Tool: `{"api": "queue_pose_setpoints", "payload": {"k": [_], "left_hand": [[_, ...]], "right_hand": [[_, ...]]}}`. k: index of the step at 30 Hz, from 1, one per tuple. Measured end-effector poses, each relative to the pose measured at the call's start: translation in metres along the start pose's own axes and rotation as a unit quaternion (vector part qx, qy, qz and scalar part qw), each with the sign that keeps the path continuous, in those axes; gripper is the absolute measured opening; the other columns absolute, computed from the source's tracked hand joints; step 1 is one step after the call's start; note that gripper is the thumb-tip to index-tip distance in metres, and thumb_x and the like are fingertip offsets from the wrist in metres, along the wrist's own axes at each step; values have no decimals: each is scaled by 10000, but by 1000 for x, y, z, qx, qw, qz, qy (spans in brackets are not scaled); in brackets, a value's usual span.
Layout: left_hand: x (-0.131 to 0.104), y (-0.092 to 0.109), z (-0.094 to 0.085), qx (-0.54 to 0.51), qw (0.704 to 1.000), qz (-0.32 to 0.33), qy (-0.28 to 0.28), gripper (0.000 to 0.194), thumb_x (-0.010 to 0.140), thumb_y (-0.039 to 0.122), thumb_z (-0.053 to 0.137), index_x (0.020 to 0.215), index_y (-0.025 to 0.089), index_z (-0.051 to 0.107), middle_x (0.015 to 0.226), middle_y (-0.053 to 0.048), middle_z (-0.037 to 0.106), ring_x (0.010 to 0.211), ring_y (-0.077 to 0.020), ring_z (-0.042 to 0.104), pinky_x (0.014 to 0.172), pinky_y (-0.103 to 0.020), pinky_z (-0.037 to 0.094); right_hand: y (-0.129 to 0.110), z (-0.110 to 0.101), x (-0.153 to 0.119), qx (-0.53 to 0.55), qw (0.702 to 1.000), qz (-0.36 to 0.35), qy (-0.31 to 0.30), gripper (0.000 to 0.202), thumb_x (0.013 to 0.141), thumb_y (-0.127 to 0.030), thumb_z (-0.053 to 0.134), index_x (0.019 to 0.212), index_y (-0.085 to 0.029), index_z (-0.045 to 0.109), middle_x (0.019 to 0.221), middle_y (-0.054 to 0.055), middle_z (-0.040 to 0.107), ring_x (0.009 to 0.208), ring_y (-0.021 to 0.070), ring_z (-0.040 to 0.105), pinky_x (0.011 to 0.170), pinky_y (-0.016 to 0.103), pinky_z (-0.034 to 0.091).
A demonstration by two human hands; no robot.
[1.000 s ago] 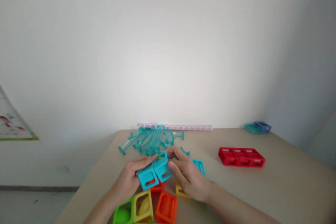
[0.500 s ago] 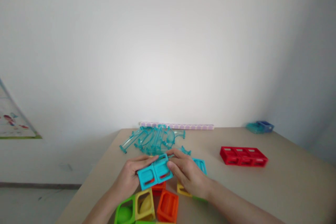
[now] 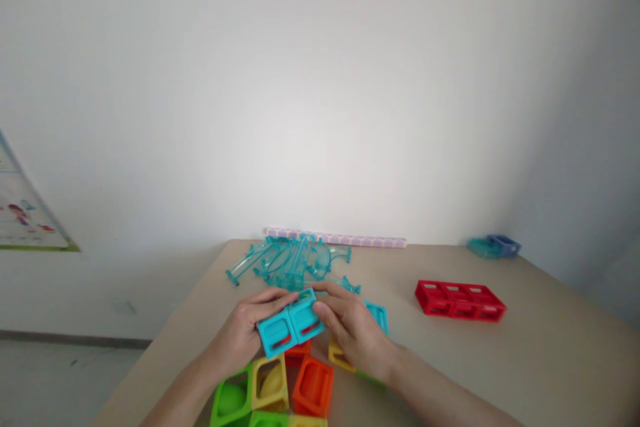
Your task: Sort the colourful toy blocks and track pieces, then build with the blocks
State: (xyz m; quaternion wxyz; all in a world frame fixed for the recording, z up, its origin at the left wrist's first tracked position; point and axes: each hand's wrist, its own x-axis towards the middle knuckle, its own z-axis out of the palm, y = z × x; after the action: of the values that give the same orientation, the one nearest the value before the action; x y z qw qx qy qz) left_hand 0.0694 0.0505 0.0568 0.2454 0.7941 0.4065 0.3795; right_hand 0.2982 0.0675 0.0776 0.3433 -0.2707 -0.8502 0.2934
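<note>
Two joined light-blue hollow cube blocks point(image 3: 292, 324) are held up between my hands, tilted, above other blocks. My left hand point(image 3: 245, 325) is closed on their left side, thumb along the top edge. Wrapped round the right end is my right hand point(image 3: 353, 323), its thumb pressed on the front face. Below lie a green block point(image 3: 232, 399), a yellow block point(image 3: 270, 383) and an orange block point(image 3: 313, 385). Another light-blue block point(image 3: 377, 315) and a yellow one point(image 3: 340, 355) are partly hidden by my right hand.
A pile of clear teal track pieces point(image 3: 295, 263) lies at the table's back. Behind it, a patterned purple strip point(image 3: 350, 239) runs along the wall. A row of joined red blocks point(image 3: 460, 301) rests on the right; a dark-blue block point(image 3: 505, 246) stands in the far corner.
The view has shifted slightly, so the table things sit a little further left. Both hands keep hold of the light-blue blocks, whose tilt is nearly the same.
</note>
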Motion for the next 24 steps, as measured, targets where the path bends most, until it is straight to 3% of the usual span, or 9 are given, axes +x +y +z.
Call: {"api": "queue_pose_setpoints", "payload": {"k": [3, 5, 8, 12, 14, 17, 20, 24], "left_hand": [[1, -2, 0, -16, 1000, -13, 12, 390, 864, 207, 543, 1241, 278, 617, 1159, -63, 660, 1027, -210, 634, 902, -295, 490], [1, -3, 0, -29, 999, -29, 26, 397, 853, 205, 545, 1241, 254, 618, 1146, -75, 667, 1023, -221, 636, 893, -313, 498], [2, -4, 1, -48, 997, -45, 49, 396, 820, 184, 559, 1206, 210, 645, 1132, -89, 679, 1027, -235, 635, 900, -338, 498], [0, -5, 2, -53, 992, -85, 77, 364, 754, 119, 568, 1090, 192, 686, 1092, -71, 706, 994, -229, 652, 867, -312, 512], [-1, -6, 2, -49, 991, -101, 77, 346, 735, 109, 567, 1049, 193, 685, 1052, -55, 718, 955, -220, 665, 824, -288, 524], [-1, -6, 2, -44, 991, -107, 74, 327, 734, 125, 572, 1038, 188, 675, 1010, -48, 722, 914, -215, 671, 792, -278, 528], [0, -5, 2, -46, 990, -109, 75, 330, 725, 122, 569, 1031, 182, 675, 1002, -53, 722, 920, -223, 668, 791, -284, 528], [1, -4, 2, -50, 990, -110, 74, 330, 729, 119, 558, 1030, 186, 676, 1006, -50, 723, 921, -220, 670, 789, -281, 527]], "right_hand": [[-8, -6, 4, -14, 1000, 5, -25, 357, 1000, -306, 350, 833, -179, 639, 1118, 84, 597, 1085, 178, 555, 951, 282, 424], [-12, -20, 5, -69, 996, 27, -42, 243, 957, -331, 455, 1017, -192, 645, 1185, 97, 578, 1089, 206, 560, 967, 321, 420], [-12, -51, -1, -205, 972, 108, -37, 548, 822, -403, 636, 1305, -179, 505, 1239, 159, 560, 1146, 311, 532, 982, 437, 401], [-2, -87, -16, -310, 921, 214, -99, 478, 660, -418, 759, 1061, -172, 673, 1021, 160, 663, 967, 339, 625, 812, 406, 479], [3, -94, -19, -313, 908, 239, -143, 391, 590, -378, 800, 914, -176, 714, 897, 128, 691, 858, 316, 657, 700, 348, 488], [11, -90, -14, -294, 896, 249, -220, 238, 610, -329, 782, 777, -173, 717, 734, 83, 693, 679, 261, 661, 539, 285, 426], [20, -83, -5, -264, 903, 229, -248, 170, 637, -287, 763, 755, -179, 706, 680, 45, 683, 615, 219, 632, 491, 257, 368], [32, -78, 1, -131, 937, 242, -216, 190, 602, -215, 758, 774, -170, 693, 669, 10, 660, 623, 187, 616, 512, 233, 400]]}}
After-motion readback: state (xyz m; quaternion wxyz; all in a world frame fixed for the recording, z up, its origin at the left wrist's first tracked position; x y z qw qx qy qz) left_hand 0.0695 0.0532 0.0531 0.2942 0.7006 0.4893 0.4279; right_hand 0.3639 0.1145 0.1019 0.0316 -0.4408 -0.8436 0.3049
